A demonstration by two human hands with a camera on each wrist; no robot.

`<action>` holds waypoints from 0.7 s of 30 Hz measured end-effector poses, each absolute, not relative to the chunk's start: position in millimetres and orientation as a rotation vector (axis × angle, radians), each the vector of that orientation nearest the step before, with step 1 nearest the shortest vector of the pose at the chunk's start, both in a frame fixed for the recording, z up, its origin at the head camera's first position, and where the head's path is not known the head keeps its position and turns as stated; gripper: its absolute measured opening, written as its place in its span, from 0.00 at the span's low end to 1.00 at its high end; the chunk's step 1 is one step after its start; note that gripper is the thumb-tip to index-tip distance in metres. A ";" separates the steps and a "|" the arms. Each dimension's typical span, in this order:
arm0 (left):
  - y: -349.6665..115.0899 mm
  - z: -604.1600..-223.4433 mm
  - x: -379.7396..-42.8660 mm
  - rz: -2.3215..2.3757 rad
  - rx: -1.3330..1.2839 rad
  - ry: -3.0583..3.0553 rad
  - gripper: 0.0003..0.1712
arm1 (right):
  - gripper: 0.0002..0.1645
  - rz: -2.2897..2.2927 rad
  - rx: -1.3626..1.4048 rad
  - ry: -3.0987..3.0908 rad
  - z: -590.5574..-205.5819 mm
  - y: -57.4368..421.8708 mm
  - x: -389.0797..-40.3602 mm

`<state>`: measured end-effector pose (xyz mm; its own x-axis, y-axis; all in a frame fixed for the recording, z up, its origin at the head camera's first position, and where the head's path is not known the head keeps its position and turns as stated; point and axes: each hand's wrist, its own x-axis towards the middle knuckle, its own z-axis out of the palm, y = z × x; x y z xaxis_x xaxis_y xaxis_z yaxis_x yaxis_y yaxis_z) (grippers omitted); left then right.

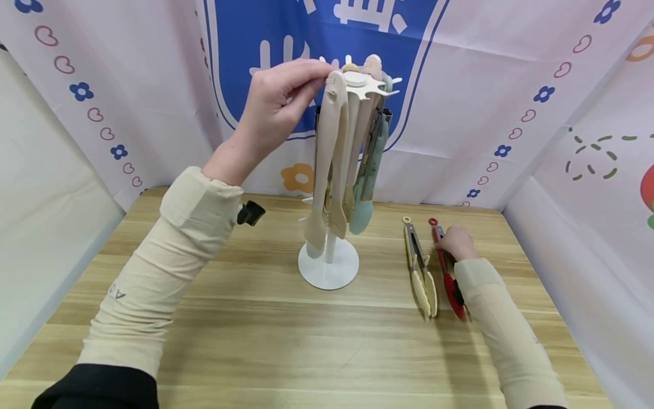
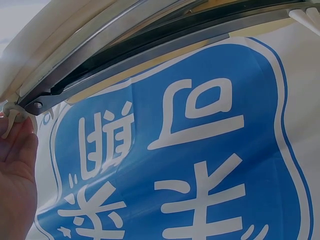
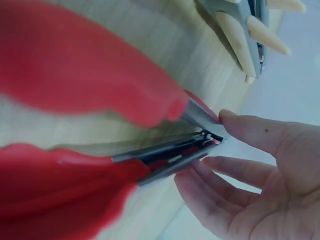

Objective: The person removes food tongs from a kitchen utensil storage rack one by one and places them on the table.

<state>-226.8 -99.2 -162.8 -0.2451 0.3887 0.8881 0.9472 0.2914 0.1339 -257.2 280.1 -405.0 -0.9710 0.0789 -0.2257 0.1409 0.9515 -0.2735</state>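
Wooden table (image 1: 245, 341) below, right hand (image 1: 458, 241) grips red tongs (image 1: 450, 286); well apart, left hand (image 1: 278, 101) pinches utensil rack (image 1: 356, 80) at top

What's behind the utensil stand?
White fabric backdrop with a blue panel and an orange flower print. Whatever lies directly behind the utensil stand and its hanging utensils is covered.

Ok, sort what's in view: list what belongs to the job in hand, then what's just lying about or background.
Job in hand, going by the hands:
utensil stand, left hand at its top
hanging utensils
red tongs, pinched by the right hand

Apparently not in use:
pale yellow tongs, lying untouched, though perhaps part of it
printed backdrop
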 end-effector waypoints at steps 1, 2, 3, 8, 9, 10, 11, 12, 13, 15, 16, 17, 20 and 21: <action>-99.1 -162.7 -226.8 -0.915 -1.205 -1.788 0.12 | 0.14 -0.428 0.158 2.894 -404.0 280.2 -257.1; -99.0 -162.7 -226.8 -0.920 -1.203 -1.789 0.12 | 0.14 -0.431 0.154 2.899 -402.7 280.1 -256.9; -98.9 -162.7 -226.8 -0.924 -1.201 -1.790 0.12 | 0.13 -0.429 0.143 2.905 -401.1 279.9 -256.5; -98.5 -162.7 -226.4 -0.936 -1.189 -1.799 0.12 | 0.16 -0.503 0.126 2.924 -388.9 272.8 -253.4; -98.5 -162.7 -226.5 -0.936 -1.187 -1.802 0.12 | 0.17 -0.518 0.117 2.930 -386.0 270.3 -252.7; -98.6 -162.8 -226.5 -0.935 -1.184 -1.803 0.12 | 0.17 -0.539 0.107 2.937 -382.9 267.5 -251.8; -98.7 -162.8 -226.5 -0.935 -1.182 -1.804 0.12 | 0.17 -0.550 0.089 2.946 -379.8 264.4 -250.9; -98.7 -162.8 -226.6 -0.934 -1.180 -1.806 0.12 | 0.16 -0.550 0.060 2.963 -376.7 261.5 -250.2; -98.7 -162.9 -226.6 -0.933 -1.180 -1.806 0.12 | 0.15 -0.558 0.040 2.976 -373.9 258.6 -249.4; -98.7 -162.9 -226.8 -0.933 -1.180 -1.808 0.12 | 0.12 -0.575 -0.008 3.008 -368.4 253.0 -247.9; -98.7 -163.0 -226.8 -0.934 -1.180 -1.808 0.12 | 0.13 -0.597 -0.028 3.013 -365.5 249.9 -247.1; -98.6 -163.0 -226.9 -0.934 -1.181 -1.806 0.12 | 0.15 -0.622 -0.046 3.019 -362.9 247.2 -246.5; -98.6 -163.0 -227.0 -0.937 -1.187 -1.800 0.12 | 0.24 -0.721 -0.089 3.023 -354.9 239.5 -244.4; -98.6 -163.0 -227.0 -0.935 -1.190 -1.796 0.12 | 0.25 -0.751 -0.112 3.024 -352.3 237.2 -243.9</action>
<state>-227.0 -98.6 -163.0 -0.2648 0.3754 0.8882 0.9430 0.2935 0.1571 -243.9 237.2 -352.3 -0.9971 -0.0758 -0.0060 -0.0642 0.8815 -0.4678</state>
